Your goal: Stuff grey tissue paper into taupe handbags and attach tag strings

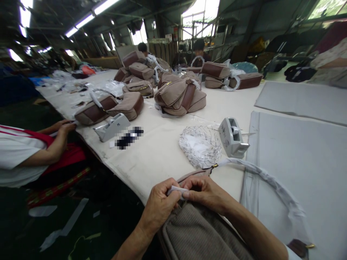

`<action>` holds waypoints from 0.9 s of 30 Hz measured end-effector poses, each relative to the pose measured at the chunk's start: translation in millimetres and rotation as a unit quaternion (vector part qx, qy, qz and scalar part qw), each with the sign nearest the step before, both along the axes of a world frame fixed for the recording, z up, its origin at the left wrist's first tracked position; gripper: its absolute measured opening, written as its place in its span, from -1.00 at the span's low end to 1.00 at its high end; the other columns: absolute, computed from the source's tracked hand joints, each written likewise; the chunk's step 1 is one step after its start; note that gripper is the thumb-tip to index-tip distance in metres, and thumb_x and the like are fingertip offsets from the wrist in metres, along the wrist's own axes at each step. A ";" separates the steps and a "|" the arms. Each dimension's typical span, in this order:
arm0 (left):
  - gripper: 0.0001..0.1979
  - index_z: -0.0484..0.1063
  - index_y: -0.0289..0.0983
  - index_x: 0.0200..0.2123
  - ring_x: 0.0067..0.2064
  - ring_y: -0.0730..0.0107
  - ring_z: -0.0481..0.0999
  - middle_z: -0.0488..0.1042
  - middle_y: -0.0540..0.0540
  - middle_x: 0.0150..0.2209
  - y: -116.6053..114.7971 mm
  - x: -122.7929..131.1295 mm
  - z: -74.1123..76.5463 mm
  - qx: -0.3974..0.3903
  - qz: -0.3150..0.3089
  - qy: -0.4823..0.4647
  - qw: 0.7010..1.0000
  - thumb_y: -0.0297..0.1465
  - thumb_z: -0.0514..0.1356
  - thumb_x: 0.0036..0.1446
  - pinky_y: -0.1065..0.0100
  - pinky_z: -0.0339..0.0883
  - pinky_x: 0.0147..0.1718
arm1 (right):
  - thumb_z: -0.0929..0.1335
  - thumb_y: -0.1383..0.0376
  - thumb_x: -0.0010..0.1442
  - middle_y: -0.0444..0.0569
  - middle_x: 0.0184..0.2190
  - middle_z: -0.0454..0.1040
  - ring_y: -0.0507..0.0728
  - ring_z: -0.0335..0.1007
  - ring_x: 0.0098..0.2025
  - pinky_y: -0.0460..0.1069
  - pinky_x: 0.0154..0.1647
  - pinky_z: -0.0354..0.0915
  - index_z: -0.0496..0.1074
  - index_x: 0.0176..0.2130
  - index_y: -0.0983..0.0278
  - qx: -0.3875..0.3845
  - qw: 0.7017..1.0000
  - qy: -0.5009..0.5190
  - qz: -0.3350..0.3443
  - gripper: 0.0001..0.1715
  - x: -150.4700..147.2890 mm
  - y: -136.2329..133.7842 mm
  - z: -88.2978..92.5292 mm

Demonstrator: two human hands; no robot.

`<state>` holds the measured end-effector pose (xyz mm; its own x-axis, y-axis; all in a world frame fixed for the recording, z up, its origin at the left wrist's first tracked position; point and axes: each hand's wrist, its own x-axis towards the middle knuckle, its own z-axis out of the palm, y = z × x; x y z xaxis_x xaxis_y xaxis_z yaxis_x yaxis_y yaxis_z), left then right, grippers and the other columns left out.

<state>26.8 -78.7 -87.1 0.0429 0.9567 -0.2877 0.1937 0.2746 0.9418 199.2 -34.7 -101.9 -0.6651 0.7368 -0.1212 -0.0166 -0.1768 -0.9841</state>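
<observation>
A brown fabric handbag [200, 231] lies at the near table edge, below my hands. Between both hands a small piece of white wrapping [176, 189] is pinched, close to the bag's top edge. My left hand [159, 204] closes thumb and fingers on its left end. On its right end, my right hand [204, 191] grips with thumb and forefinger. The bag's handle [271, 177], wrapped in white, arcs to the right from a gold-coloured clasp [214, 166]. What lies beneath my fingers is partly hidden.
Beyond the bag sit a crumpled white wrapping bundle [200, 146] and a grey tape dispenser [232, 139]. Another dispenser [112, 127] stands left. Brown handbags [180, 94] are piled farther back. Grey sheets [298, 155] cover the right side. A co-worker's arm [54, 148] is at left.
</observation>
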 end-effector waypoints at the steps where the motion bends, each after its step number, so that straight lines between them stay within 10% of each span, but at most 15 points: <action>1: -0.89 0.35 -0.31 -0.49 -0.59 0.56 0.27 0.32 0.08 -0.64 -0.9 -0.7 0.8 -0.001 -0.006 -0.008 1.000 -0.40 0.12 0.02 0.52 0.17 -0.58 | 0.42 0.10 0.07 -0.05 -0.41 0.45 0.01 0.26 -0.39 -0.10 -0.39 0.13 0.43 -0.42 0.39 -0.001 1.000 0.004 -0.003 -0.63 -0.4 0.3 -1.6; 11: -0.87 0.36 -0.32 -0.40 -0.61 0.56 0.36 0.42 0.03 -0.59 7.0 -9.9 3.0 -0.085 -0.035 -0.060 0.994 -0.39 0.15 -0.06 0.53 0.22 -0.59 | 0.35 0.15 0.17 -0.01 -0.40 0.50 0.09 0.36 -0.34 -0.07 -0.33 0.22 0.49 -0.35 0.40 0.077 0.995 -0.063 0.015 -0.66 -5.6 -0.2 1.8; 27: -0.85 0.33 -0.32 -0.34 -0.56 0.57 0.31 0.38 0.04 -0.54 -3.3 -6.2 -4.4 -0.016 -0.015 -0.079 0.997 -0.34 0.15 0.05 0.51 0.19 -0.55 | 0.33 0.28 0.19 -0.07 -0.43 0.48 0.06 0.36 -0.35 -0.09 -0.32 0.22 0.44 -0.39 0.34 0.125 0.989 -0.084 -0.016 -0.82 -9.4 -1.5 2.7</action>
<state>20.7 -82.0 -91.5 0.1192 0.9448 -0.3052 0.0515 0.3011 0.9522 189.7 -36.2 -99.3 -0.6266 0.7784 -0.0390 0.1481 0.0698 -0.9865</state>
